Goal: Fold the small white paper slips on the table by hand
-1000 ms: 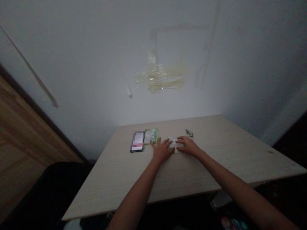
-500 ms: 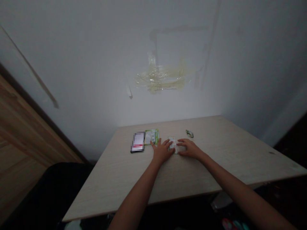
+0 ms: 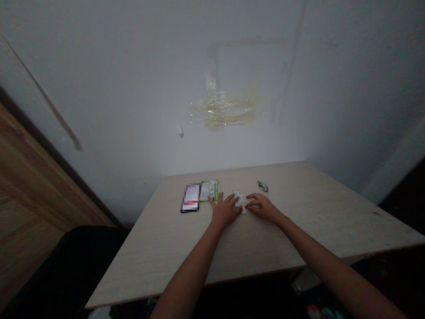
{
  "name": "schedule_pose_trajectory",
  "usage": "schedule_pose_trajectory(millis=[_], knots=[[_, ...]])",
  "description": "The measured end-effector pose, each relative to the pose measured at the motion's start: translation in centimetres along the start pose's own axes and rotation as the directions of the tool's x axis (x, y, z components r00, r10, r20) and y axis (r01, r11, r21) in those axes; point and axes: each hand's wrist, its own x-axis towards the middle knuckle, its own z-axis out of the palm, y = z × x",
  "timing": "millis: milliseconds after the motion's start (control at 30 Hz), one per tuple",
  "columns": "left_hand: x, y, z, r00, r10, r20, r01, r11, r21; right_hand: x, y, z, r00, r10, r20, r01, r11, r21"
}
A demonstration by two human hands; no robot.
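Note:
A small white printed slip lies flat on the table, partly covered by my left hand. That hand is spread with the palm down, its fingertips pressing on the slip. At the slip's right edge is my right hand, its fingers bent, with the thumb and a fingertip drawn together on the edge. Left of the slip lies a green and white printed packet, touched or nearly touched by my left fingertips. Just beyond my right hand rests a small crumpled green and white wrapper.
A phone with a blurred-out screen lies at the left, beside the green packet. The pale wooden table meets a wall with peeling clear tape. A dark shape stands left of the table.
My right thumb and fingers have drawn closer together at the slip's right edge. The left hand stays in place, and the other things have not moved.

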Motion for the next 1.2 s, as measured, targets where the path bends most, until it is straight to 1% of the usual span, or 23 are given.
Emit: schedule_pose_trajectory(millis=[167, 300, 400, 667, 800, 1033, 1200], knots=[[0.0, 0.1, -0.1, 1.0, -0.005, 0.006, 0.005, 1.0, -0.016, 0.5, 0.4, 0.4, 0.998, 0.041, -0.057, -0.045, 0.996, -0.072], [0.1, 0.1, 0.0, 1.0, -0.007, 0.01, 0.007, 1.0, -0.011, 1.4, 0.7, 0.5, 0.997, 0.061, -0.037, -0.065, 0.992, -0.109], [0.1, 0.0, 0.0, 1.0, -0.01, 0.017, 0.01, 1.0, -0.003, 2.2, 1.0, 0.5, 0.999, 0.038, -0.026, -0.041, 0.991, -0.13], [0.1, -0.2, 0.3, 1.0, 0.012, -0.006, -0.012, 1.0, -0.023, 4.0, 1.7, 1.2, 0.994, 0.085, -0.067, -0.096, 0.979, -0.179], [0.1, -0.2, 0.3, 1.0, 0.018, -0.009, -0.018, 1.0, -0.022, 4.7, 1.3, 1.2, 0.991, 0.11, -0.081, -0.126, 0.965, -0.228], [0.1, -0.2, 0.2, 1.0, 0.021, 0.012, -0.021, 1.0, -0.008, 5.6, -0.1, 0.8, 0.985, 0.16, -0.069, -0.174, 0.936, -0.307], [0.0, -0.3, 0.2, 1.0, 0.023, 0.001, -0.023, 1.0, -0.02, 5.2, -0.3, 1.0, 0.985, 0.147, -0.088, -0.167, 0.935, -0.311]])
